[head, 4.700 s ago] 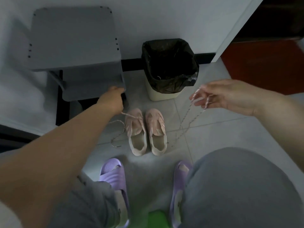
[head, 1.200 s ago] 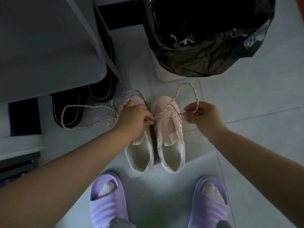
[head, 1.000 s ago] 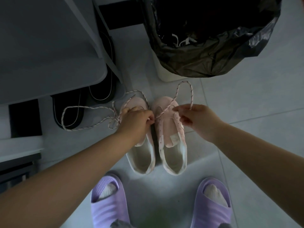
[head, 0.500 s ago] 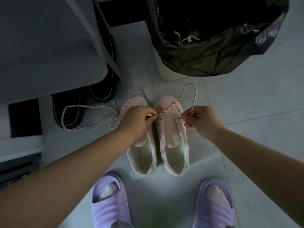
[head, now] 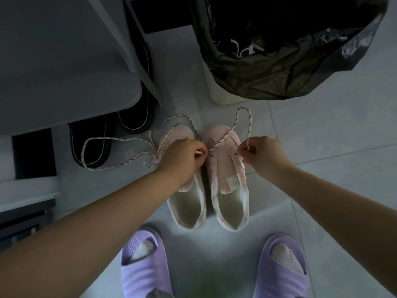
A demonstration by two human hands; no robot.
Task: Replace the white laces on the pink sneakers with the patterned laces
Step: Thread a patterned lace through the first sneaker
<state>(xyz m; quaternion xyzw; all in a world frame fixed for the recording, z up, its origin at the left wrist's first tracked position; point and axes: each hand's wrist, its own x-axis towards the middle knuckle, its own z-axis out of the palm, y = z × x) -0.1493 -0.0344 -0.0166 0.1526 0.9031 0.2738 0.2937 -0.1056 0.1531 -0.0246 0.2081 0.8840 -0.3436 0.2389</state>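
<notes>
Head view, left hand (head: 182, 157) and right hand (head: 264, 153) still pinching patterned lace (head: 250, 121) ends, loop seemingly unchanged.

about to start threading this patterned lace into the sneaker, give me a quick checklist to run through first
1. White lace out of the eyelets of the sneaker between the hands: ok, they look bare.
2. Grip of the left hand on one lace tip: ok, pinched.
3. Grip of the right hand on the other end: ok, pinched.
4. Knots in the patterned lace: ok, one open loop past the toe.
5. Lace already through a first eyelet: cannot tell.
6. The second lace at hand: ok, it lies across the other sneaker and the floor.
</notes>
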